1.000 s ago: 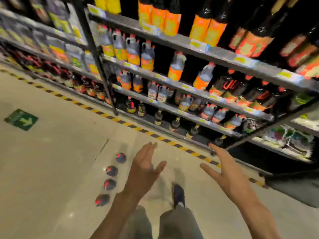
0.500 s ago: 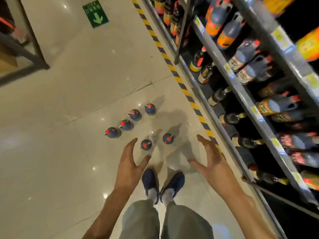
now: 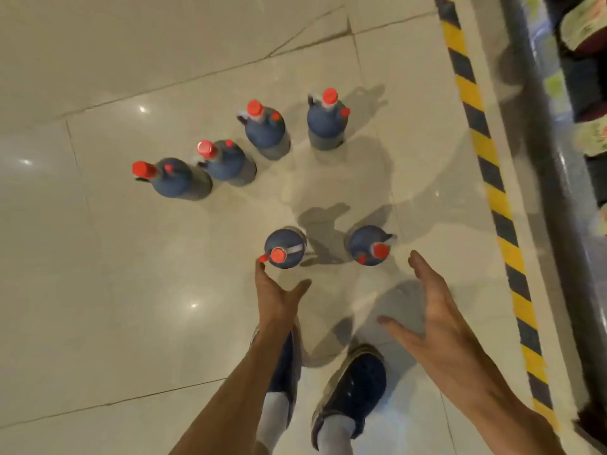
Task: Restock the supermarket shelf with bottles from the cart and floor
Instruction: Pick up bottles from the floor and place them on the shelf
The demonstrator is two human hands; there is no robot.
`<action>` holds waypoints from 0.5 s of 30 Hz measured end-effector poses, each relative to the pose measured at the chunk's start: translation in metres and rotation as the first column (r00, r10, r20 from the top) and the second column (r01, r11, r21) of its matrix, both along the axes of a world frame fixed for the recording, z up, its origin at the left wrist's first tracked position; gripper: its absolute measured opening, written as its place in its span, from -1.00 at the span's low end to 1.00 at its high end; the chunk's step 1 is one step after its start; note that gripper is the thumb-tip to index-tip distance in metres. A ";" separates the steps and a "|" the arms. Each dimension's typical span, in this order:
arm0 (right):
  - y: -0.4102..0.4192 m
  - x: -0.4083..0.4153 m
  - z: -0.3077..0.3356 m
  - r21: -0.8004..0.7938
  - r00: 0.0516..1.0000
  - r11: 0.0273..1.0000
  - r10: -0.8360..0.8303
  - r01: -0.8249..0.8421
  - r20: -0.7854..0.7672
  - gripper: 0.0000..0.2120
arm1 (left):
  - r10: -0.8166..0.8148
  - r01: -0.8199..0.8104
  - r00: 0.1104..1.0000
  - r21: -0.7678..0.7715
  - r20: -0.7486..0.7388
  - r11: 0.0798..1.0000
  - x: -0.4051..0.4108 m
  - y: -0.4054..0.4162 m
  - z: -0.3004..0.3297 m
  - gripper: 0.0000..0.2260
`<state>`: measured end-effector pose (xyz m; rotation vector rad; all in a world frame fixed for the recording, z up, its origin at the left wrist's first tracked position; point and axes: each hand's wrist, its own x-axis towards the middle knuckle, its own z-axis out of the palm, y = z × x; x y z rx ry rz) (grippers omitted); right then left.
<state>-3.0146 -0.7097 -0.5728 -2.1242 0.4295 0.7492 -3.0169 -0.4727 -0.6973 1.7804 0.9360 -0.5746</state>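
Observation:
Several dark bottles with red caps stand upright on the pale tiled floor. Two are nearest me: a left bottle and a right bottle. Farther off, more bottles form a curved row. My left hand reaches down with fingers straight, its fingertips just below the left bottle, holding nothing. My right hand is spread open to the right of the right bottle, apart from it. Only the bottom edge of the shelf shows at the far right.
A yellow-and-black hazard stripe runs along the floor beside the shelf base. My two dark shoes stand just behind the near bottles. Packaged goods lie on the lowest shelf at the top right.
My view has tipped down from the shelf to the floor. Both hands have lowered toward the two nearest bottles, which now look much closer.

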 end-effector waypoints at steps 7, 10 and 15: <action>-0.005 -0.013 -0.086 0.021 0.997 0.999 -0.040 0.041 -0.063 0.06 | 0.161 -0.188 0.953 0.082 0.258 0.979 0.022 -0.021 -0.073 -0.34; -0.003 -0.009 -0.097 0.008 0.995 0.999 -0.052 0.053 -0.089 0.02 | 0.133 -0.165 0.952 0.095 0.274 0.982 0.028 -0.013 -0.067 -0.37; -0.010 -0.003 -0.118 0.003 0.990 0.998 -0.056 0.057 -0.126 -0.01 | 0.035 -0.054 0.976 0.083 0.216 0.995 0.031 0.015 -0.033 -0.31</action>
